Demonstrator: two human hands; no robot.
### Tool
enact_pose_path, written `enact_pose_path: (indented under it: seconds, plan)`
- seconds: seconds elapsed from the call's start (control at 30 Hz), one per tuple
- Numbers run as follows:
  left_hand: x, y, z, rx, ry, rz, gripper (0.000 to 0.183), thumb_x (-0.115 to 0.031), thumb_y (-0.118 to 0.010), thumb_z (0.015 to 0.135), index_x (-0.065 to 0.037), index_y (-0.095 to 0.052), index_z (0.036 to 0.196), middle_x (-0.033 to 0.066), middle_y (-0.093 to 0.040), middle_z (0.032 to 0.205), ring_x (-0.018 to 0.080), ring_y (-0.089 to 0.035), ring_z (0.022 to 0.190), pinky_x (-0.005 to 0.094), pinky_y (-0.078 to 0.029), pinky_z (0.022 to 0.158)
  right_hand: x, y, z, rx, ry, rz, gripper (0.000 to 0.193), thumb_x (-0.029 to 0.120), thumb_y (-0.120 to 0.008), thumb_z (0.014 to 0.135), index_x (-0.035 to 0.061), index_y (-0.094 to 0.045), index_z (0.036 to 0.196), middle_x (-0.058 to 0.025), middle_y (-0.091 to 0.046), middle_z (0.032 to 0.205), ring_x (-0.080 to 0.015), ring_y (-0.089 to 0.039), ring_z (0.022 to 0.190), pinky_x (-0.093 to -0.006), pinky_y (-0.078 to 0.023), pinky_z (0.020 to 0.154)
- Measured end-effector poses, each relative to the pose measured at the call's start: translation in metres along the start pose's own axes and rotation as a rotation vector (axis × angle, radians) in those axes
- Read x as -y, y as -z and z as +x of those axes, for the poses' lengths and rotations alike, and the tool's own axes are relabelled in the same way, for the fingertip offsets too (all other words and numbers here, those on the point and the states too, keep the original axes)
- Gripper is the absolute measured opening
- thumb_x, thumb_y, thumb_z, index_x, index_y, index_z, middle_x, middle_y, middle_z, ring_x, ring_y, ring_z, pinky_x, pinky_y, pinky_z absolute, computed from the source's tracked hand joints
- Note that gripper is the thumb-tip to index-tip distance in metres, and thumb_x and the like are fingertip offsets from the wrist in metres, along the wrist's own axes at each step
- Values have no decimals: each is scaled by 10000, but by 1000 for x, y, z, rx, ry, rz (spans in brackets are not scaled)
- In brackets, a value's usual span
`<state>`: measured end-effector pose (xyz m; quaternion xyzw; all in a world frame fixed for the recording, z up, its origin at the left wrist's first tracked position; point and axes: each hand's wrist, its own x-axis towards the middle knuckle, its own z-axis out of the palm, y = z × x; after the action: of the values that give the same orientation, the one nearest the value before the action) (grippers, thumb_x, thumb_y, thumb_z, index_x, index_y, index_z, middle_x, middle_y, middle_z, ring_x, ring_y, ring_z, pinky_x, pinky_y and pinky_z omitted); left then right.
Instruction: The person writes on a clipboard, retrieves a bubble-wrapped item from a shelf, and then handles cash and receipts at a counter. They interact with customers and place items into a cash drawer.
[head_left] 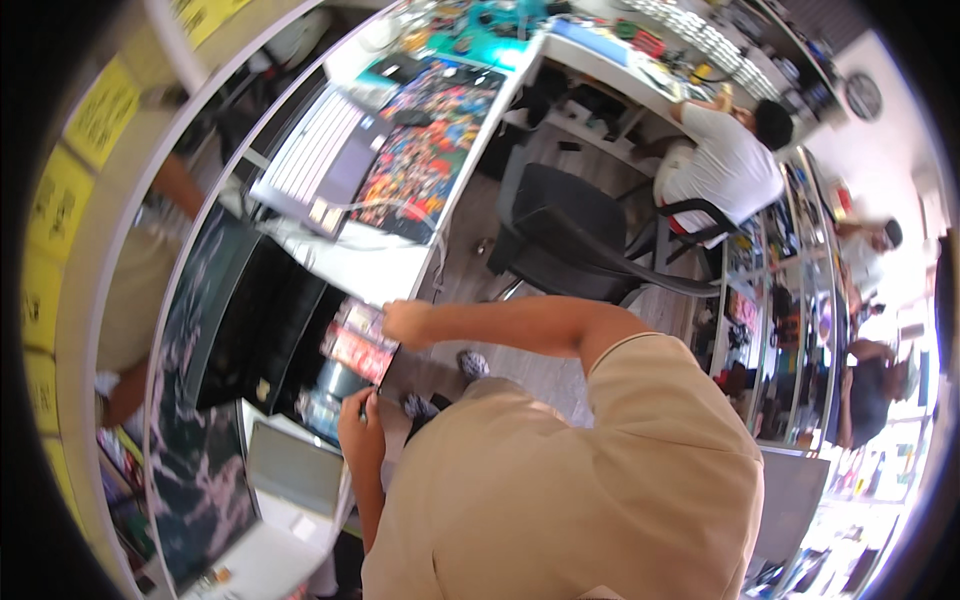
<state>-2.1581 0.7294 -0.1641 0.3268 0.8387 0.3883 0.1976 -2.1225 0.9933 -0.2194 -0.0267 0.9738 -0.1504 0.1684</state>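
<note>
An open black drawer (300, 388) shows several compartments, with red and pinkish papers (358, 352) that look like banknotes in the middle. It comes out from under a glossy black box-shaped unit (262, 318) on the counter. My right hand (408, 323) is closed at the drawer's right front corner, arm stretched across my front. Lower, by the left front corner, is my left hand (362, 428), its fingers curled at the edge and a small dark thing showing at them. The fingertips of both hands are partly hidden.
A laptop (330, 160) lies beside a colourful patterned mat (425, 135) on the white desk, cables trailing near. A black office chair (560, 220) stands to the right. One person in white (730, 160) sits at the far bench. Glass shelves (780, 330) line the right side.
</note>
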Motion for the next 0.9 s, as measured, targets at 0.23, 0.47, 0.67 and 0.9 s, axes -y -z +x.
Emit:
enact_pose_path:
  seconds: [0.23, 0.47, 0.67, 0.9]
  plan:
    - [9, -29, 28, 16, -163, -20, 198, -162, -654, 992, -15, -713, 1110, 187, -703, 1035, 363, -670, 972, 431, -519, 895, -25, 3, 2, 25, 206, 361, 247, 202, -732, 789, 24, -715, 960, -212, -723, 977, -387, -690, 961, -486, -542, 832]
    - [-9, -51, 45, 165, 70, 218, 434, -443, -710, 946, -127, -703, 1243, 107, -678, 1194, 310, -695, 1041, 425, -549, 898, -36, 16, -11, -515, 175, 566, 190, 215, -715, 867, 49, -665, 942, -147, -711, 897, -350, -680, 883, -463, -516, 758]
    - [-25, -72, 68, 74, 82, 240, 461, -477, -692, 947, -143, -709, 1266, 106, -648, 1247, 317, -707, 1003, 443, -560, 874, -48, 84, -28, -892, 23, 1302, 239, 184, -700, 996, 43, -683, 1188, -14, -696, 985, -83, -629, 912, -266, -513, 799]
    - [-12, -88, 80, 255, 59, 398, 386, -446, -689, 956, -104, -756, 1122, 87, -639, 1155, 320, -679, 1032, 444, -529, 884, -51, 128, -135, -796, -205, 1409, 331, 126, -697, 985, -3, -650, 1287, -24, -702, 1068, -89, -610, 951, -244, -475, 865]
